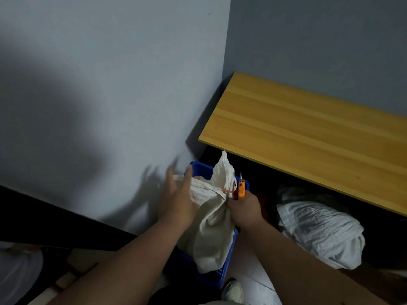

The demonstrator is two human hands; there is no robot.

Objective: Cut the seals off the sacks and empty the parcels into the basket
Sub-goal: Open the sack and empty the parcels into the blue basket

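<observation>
White cloth sack (217,219) sits over the blue basket (222,275), on the floor by the grey wall (110,84), w/ its tied top poking up. Red seal (228,190) loops round the neck. R hand (244,210) is clenched on the neck just below the seal & also grips an orange cutter (241,187), blade up. L hand (179,194) lies on the sack's upper left, fingers spread, blurred. Second sack (319,230) lies under the wooden bench (319,133), to the right, apart from the basket.
</observation>
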